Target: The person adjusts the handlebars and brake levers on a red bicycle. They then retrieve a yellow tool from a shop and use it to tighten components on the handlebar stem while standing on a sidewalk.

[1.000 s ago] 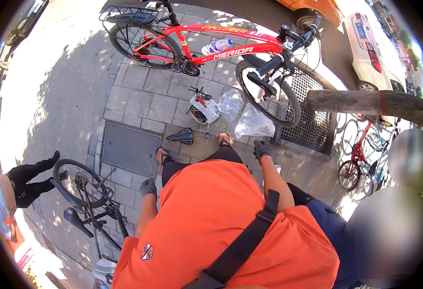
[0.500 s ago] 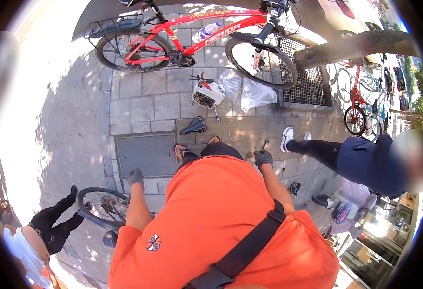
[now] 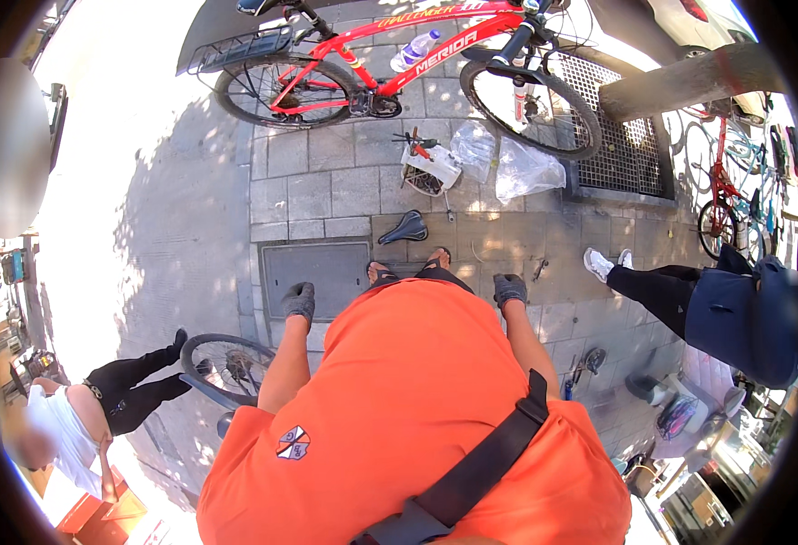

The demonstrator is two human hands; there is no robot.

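Note:
My left hand (image 3: 298, 301), in a grey glove, hangs beside my orange shirt over a grey metal cover (image 3: 317, 263), fingers curled, with nothing visible in it. My gloved right hand (image 3: 510, 291) hangs on the other side, also curled and seemingly empty. A small metal tool (image 3: 541, 269) lies on the paving near it. A black saddle (image 3: 403, 227) rests by my sandaled feet. Above them sit a white container (image 3: 429, 170) of tools and parts and crumpled clear plastic bags (image 3: 526, 171). A red bicycle (image 3: 381, 86) stands behind these, a bottle (image 3: 415, 51) on its frame.
A tree trunk (image 3: 690, 86) rises from a metal grate (image 3: 626, 154). More bicycles (image 3: 719, 195) stand at right. A person in navy (image 3: 735, 318) stands at right, a person in white (image 3: 72, 427) at lower left. Part of a wheel (image 3: 231, 363) shows beside my left arm; a padded scooter (image 3: 690, 400) is lower right.
The view has shifted, showing more paving at right. The person in navy appears farther out to the right. My left hand has risen in the picture and sits more curled.

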